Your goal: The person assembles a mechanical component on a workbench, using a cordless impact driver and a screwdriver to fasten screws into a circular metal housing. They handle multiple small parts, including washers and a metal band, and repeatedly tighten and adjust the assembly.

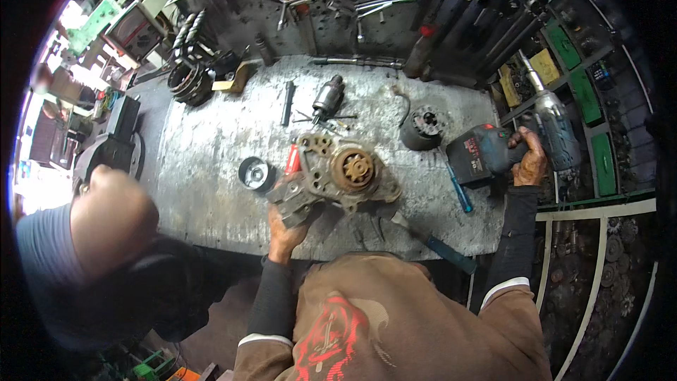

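Note:
My left hand (284, 235) grips the near left end of a greasy cast metal housing (326, 178) over the bench; some fingers are hidden under it. A round toothed gear (356, 168) sits in the housing's middle. At the right edge, my right hand (530, 158) is wrapped round the handle of a cordless impact wrench (557, 127). Its dark battery (472, 154) faces the bench and its long socket points away from me. A small dark cup-shaped part (256, 175) and a red piece (293, 159) lie left of the housing.
The worn metal workbench (211, 141) carries a dark cylinder (423, 129), a motor armature (328, 99), a blue-handled scraper (451, 252) and a blue screwdriver (460, 187). A vise (116, 137) stands left, beside another person's arm (113, 219). Green-fronted drawers (585, 95) line the right.

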A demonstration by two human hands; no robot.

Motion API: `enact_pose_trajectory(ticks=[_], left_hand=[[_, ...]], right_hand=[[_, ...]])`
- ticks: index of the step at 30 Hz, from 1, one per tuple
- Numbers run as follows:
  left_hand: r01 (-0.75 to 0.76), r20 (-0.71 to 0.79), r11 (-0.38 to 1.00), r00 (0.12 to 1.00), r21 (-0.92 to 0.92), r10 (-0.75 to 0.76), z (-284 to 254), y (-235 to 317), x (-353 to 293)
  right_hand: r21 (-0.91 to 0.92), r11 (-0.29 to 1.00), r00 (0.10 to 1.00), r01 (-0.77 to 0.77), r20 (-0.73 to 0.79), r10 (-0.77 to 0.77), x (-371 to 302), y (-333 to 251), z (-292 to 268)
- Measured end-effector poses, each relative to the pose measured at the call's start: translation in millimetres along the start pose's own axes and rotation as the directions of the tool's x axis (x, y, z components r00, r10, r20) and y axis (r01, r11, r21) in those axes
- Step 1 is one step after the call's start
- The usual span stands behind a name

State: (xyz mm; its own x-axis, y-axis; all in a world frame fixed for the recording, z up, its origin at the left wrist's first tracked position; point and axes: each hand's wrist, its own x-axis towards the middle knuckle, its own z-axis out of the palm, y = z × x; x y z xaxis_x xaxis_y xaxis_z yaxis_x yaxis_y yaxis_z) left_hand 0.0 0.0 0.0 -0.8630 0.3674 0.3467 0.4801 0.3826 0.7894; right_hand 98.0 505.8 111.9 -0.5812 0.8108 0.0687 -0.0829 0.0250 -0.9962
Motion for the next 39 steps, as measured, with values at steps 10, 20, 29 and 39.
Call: enact_pose_trajectory(ticks=[10,20,29,39], left_hand=[[0.276,0.020,0.910,0.959,-0.309,-0.284,-1,32,5],[0.241,0.038,0.888,0.969,-0.393,-0.246,18,4,1],[0.373,0.186,0.470,0.899,-0.800,-0.396,11,-1,-15],[0.440,0.088,0.736,0.881,-0.514,-0.465,-30,14,-6]], right_hand=[[-0.357,0.910,0.976,0.210,0.134,-0.172,32,31,-23],[-0.684,0.540,0.867,0.491,0.445,-0.225,48,82,-82],[-0.505,0.860,0.962,0.069,-0.196,-0.192,-57,36,-32],[-0.527,0.717,0.816,0.455,0.569,-0.100,-250,64,47]])
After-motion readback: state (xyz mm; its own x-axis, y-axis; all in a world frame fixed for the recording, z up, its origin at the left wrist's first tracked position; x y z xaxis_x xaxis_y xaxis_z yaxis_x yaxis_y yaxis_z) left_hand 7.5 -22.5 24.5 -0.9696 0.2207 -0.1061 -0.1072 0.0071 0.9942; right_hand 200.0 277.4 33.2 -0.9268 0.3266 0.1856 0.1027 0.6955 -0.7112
